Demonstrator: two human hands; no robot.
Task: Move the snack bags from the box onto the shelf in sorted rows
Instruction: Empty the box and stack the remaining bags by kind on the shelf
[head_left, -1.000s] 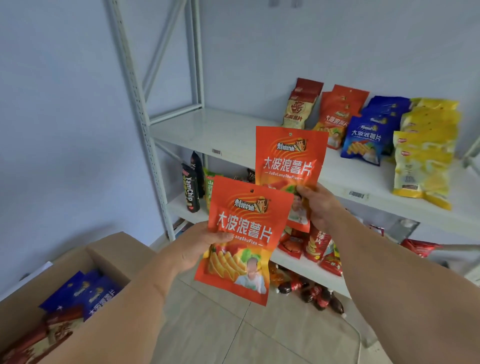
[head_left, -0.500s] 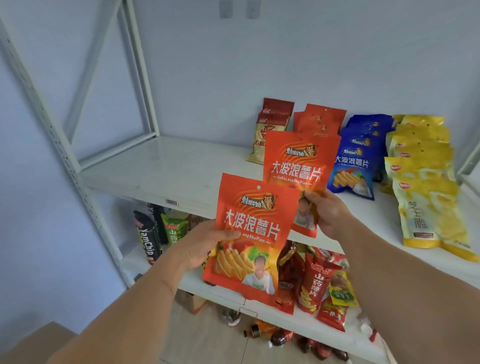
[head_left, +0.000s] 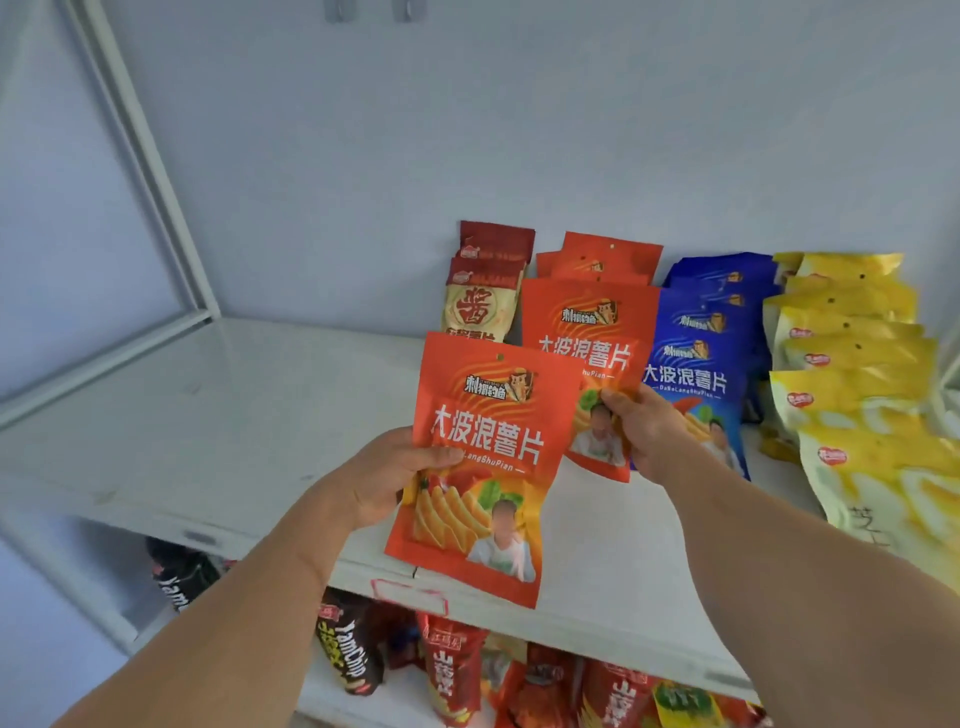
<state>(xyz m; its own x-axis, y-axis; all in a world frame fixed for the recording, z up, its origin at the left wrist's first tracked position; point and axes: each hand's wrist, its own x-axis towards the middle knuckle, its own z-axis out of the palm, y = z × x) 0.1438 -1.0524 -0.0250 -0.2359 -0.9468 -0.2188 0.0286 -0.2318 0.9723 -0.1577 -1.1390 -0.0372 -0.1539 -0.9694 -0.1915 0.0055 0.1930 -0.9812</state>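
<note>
My left hand (head_left: 384, 478) grips an orange chip bag (head_left: 488, 467) by its left edge, upright above the front edge of the white shelf (head_left: 218, 415). My right hand (head_left: 644, 431) pinches a second orange bag (head_left: 587, 338) near its lower right corner, holding it over the row of orange bags (head_left: 608, 257) at the back. To the row's left stand dark red and cream bags (head_left: 485, 291). On its right lie a blue row (head_left: 706, 338) and a yellow row (head_left: 857, 374). The box is out of view.
The shelf's left half is bare white board, bounded by a white metal upright (head_left: 150, 171) and the wall. A lower shelf (head_left: 405, 696) holds black YamChip bags (head_left: 348, 654) and red snack bags (head_left: 452, 670).
Both hands have carried their orange bags forward and up over the shelf. The right bag now sits over the orange row. The view has closed in and the box has dropped out of sight.
</note>
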